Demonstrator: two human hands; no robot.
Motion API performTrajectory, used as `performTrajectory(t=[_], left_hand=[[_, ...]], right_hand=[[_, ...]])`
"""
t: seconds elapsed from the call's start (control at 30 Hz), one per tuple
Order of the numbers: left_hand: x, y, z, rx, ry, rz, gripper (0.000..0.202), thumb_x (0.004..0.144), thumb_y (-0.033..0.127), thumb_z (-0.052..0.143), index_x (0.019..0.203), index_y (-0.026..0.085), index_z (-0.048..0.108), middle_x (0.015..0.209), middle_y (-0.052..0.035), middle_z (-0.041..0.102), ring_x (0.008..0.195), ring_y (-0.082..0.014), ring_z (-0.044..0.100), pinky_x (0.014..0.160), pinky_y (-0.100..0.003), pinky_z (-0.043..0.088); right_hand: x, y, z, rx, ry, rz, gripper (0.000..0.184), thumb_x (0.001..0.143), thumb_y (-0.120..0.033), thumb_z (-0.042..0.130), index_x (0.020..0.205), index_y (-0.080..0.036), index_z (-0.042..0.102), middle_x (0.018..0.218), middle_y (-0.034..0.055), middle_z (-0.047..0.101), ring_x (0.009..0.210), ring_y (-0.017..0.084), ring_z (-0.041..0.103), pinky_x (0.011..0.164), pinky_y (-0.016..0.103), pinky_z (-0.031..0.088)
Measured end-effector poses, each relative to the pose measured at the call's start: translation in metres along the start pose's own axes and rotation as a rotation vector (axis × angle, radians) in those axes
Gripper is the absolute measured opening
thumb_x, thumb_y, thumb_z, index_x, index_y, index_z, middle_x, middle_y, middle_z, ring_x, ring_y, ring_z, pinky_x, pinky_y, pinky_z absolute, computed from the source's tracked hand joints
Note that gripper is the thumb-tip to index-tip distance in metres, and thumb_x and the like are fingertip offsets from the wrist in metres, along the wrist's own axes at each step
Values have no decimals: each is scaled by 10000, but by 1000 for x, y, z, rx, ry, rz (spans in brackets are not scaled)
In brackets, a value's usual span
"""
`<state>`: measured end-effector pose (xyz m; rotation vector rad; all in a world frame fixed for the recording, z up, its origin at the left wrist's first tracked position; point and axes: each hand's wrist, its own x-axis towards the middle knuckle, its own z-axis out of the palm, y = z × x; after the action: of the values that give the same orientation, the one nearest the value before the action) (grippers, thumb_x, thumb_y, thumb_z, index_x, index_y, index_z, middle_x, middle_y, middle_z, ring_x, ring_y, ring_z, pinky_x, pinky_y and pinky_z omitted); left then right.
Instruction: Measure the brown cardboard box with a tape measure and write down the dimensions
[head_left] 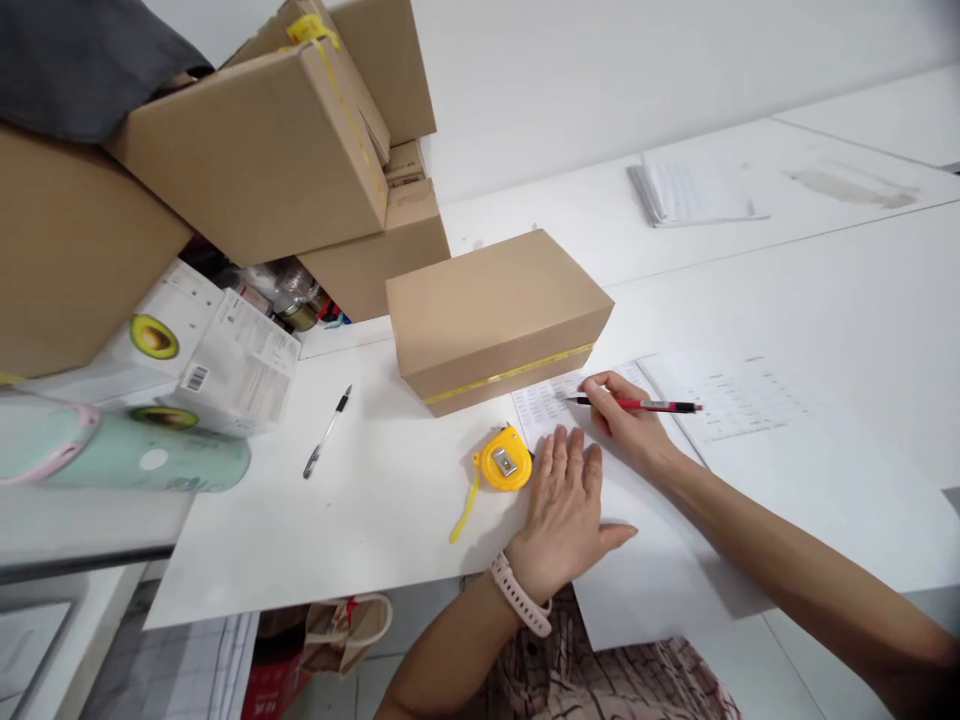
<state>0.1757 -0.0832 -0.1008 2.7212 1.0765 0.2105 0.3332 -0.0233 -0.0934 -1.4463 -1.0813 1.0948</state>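
My right hand grips a red and black pen, its tip over the printed rows on a paper sheet. My left hand lies flat on that sheet, thumb stretched out to the right. Close to its fingertips sits a yellow tape measure with a yellow wrist strap. Just behind the paper's far edge stands a closed cardboard box with yellow tape along its front side. A second printed sheet lies to the right, partly under my right forearm.
A black and clear pen lies left on the white table. Beyond it are a mint green bottle, white avocado-printed boxes and stacked cardboard boxes. A paper stack rests at the back right.
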Motion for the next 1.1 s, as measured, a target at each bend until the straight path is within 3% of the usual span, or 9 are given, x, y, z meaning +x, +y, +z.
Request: performTrajectory(t=[0.07,0.13,0.27,0.33,0.43,0.63,1.1], left_hand=[[5,4,5,-7,5,-33,914,917,668,507,1512,-1,322,1627,-299,201,1533,-425,72,1225,-598,202],[7,5,6,3,20,-43,916,916,665,512,1517,0,320,1624,-311,191,1529,-438,67,1224,-604,196],[6,3,2,10,24,-28,884,919,661,507,1508,20,350,1615,-295,248,1528,-437,97,1225,-606,196],[5,2,0,0,18,-27,849,927,644,508,1497,29,371,1606,-280,287,1529,-424,128,1230,-599,199],[5,0,0,-19,27,-46,835,931,614,530,1499,25,363,1607,-273,294,1532,-403,155,1236,-581,209],[7,-3,3,-38,38,-58,767,939,587,539,1480,64,391,1596,-264,323,1524,-385,208,1213,-595,258],[10,-6,3,-26,61,-61,703,935,543,577,1441,74,442,1559,-247,398,1500,-373,283,1217,-576,266]], right_hand=[[6,6,1,32,-30,17,406,831,-577,697,959,-200,614,537,-42,572,487,117,498,502,254,394],[10,10,0,55,-55,24,432,756,-557,774,927,-191,622,653,8,654,591,150,583,572,282,450],[10,18,-1,-51,14,-75,408,804,-555,731,708,-196,562,588,-23,525,550,118,466,534,276,381],[8,20,-1,-91,43,-138,375,846,-541,694,752,-201,566,603,-37,484,556,113,430,529,271,363],[5,22,1,-107,39,-145,346,848,-538,691,881,-210,588,674,-25,534,587,128,462,544,278,392],[4,23,2,-175,88,-151,404,843,-533,683,679,-217,494,578,-36,453,559,126,416,541,288,373],[5,26,2,-272,42,-178,355,876,-502,636,701,-218,511,594,-18,508,566,137,444,539,287,380]])
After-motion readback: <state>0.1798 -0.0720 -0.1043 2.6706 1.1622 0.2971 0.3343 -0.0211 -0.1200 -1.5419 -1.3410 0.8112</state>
